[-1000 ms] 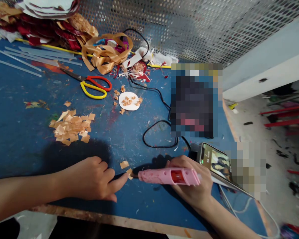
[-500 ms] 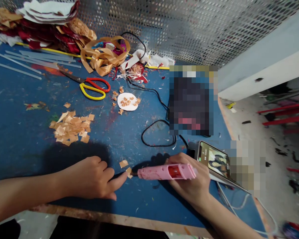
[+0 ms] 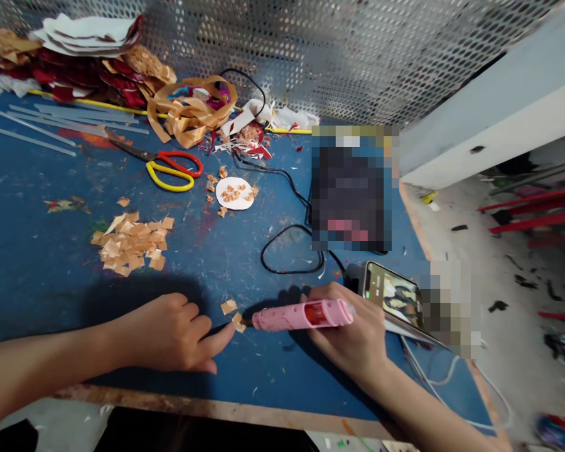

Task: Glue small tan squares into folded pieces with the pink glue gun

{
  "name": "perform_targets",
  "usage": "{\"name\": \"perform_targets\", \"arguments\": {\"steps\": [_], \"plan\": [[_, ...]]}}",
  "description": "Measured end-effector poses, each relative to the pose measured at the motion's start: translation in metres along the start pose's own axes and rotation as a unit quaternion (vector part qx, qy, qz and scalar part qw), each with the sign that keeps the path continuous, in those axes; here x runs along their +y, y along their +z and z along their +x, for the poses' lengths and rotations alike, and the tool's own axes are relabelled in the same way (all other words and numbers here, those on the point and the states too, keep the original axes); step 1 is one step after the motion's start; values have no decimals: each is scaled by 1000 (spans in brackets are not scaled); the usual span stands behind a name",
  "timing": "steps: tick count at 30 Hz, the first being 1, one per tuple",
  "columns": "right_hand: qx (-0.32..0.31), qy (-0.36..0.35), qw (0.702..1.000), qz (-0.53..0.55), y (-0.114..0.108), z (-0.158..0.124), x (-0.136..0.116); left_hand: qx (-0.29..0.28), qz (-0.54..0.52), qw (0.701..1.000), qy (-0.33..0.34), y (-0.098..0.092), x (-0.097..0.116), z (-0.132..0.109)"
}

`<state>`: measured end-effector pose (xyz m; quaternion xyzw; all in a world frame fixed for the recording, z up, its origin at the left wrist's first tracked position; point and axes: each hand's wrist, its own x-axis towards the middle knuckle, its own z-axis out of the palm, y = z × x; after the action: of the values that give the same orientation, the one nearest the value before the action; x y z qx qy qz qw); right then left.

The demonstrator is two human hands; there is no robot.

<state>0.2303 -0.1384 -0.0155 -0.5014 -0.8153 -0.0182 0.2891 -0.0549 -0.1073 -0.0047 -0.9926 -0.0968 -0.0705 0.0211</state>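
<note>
We see smooth pink plastic on the glue gun point(image 3: 282, 318), satiny gold ribbon point(image 3: 184, 120), matt, papery white oval point(image 3: 223, 186), scuffed blue tabletop point(image 3: 207, 248), perforated metal panel point(image 3: 282, 56), dark metal scissor blades point(image 3: 134, 149).

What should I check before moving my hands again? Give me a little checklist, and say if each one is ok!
1. Pink glue gun held: ok, the right hand grips it.
2. Finger well away from the nozzle: not ok, the left hand has its pointing fingertip very close to it.
3. Nozzle cool: cannot tell, heat doesn't show.
4. Tan square by the nozzle lying in reach: ok, it is right at the left fingertip.
5. Scissors away from both hands: ok, they lie farther back.
6. Pile of tan squares away from the nozzle: ok, it sits beyond the left hand.
</note>
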Motion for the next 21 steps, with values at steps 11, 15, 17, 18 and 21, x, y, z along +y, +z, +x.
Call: {"name": "perform_targets", "arguments": {"steps": [11,15,17,18,21], "plan": [[59,-61,996,-29,0,1,0,15,-16,1000,-9,0,-1,1],[93,-73,993,-22,-2,-1,0,15,-17,1000,-8,0,-1,1],[97,-27,995,5,-4,1,-1,13,-13,1000,-5,1,-1,1],[90,1,996,23,-5,2,-2,13,-11,1000,-3,1,-1,0],[52,55,995,69,-3,8,-4,15,0,1000,0,2,0,-1]]}}
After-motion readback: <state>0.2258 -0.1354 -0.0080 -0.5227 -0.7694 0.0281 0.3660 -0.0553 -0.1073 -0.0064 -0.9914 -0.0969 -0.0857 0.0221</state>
